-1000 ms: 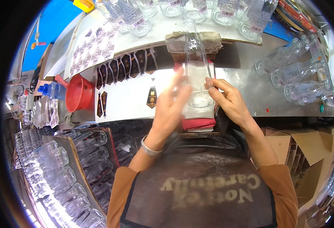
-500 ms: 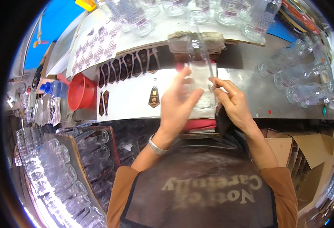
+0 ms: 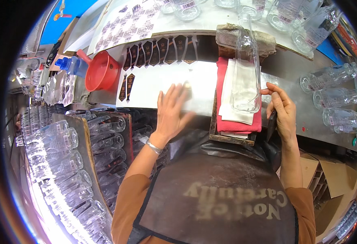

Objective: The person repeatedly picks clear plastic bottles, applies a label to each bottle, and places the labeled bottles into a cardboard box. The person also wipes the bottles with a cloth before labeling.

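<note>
A clear empty glass bottle lies neck away from me on a white cloth over a red cloth, in a wooden cradle. My right hand sits just right of the bottle's base, with curled fingertips touching its lower corner. A dark strip shows under that palm. My left hand is flat with fingers spread on a white backing sheet. A small gold label lies by its fingertips. Dark neck labels line the sheet's far edge.
A red funnel and a blue spray bottle stand at left. Several empty bottles lie at right, stand at the back, and fill racks at lower left. Printed label sheets lie behind. Cardboard boxes sit lower right.
My left hand has let go of the bottle and moved left and down onto the white sheet. The bottle now lies on the cloths, with my right hand at its base.
</note>
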`<action>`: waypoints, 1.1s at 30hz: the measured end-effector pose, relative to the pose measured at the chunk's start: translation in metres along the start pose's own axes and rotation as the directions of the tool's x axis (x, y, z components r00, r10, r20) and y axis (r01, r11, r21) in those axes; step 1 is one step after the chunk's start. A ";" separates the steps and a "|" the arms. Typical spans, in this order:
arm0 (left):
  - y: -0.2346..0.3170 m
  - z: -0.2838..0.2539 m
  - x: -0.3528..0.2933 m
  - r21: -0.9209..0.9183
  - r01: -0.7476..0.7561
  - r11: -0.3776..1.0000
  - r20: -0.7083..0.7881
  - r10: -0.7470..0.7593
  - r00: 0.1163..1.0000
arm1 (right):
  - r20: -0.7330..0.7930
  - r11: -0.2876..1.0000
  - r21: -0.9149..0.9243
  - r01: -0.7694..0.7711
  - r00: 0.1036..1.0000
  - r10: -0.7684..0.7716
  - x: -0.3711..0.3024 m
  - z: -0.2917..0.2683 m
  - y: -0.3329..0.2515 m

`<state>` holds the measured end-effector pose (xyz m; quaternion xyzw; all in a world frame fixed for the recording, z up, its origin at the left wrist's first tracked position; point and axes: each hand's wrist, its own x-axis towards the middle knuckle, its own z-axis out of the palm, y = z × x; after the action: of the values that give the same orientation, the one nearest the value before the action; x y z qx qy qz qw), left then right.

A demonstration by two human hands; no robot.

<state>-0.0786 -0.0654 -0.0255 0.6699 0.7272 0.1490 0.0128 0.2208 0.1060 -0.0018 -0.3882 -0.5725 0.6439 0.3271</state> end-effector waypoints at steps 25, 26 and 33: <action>-0.033 0.006 -0.034 -0.035 -0.101 0.994 -0.232 0.090 0.969 | 0.014 0.993 -0.085 0.085 0.996 -0.085 -0.017 0.014 -0.012; -0.035 0.002 -0.036 -0.035 -0.091 0.995 -0.234 0.080 0.969 | 0.015 0.991 -0.093 0.097 0.995 -0.096 -0.018 0.015 -0.012; 0.005 -0.033 -0.006 -0.918 0.363 0.157 0.174 -0.666 0.726 | 0.100 0.882 -0.408 0.236 0.972 -0.214 -0.013 0.026 -0.029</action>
<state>-0.0809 -0.0780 0.0061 0.2236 0.6941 0.5994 0.3301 0.2040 0.0858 0.0293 -0.3631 -0.7460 0.4744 0.2944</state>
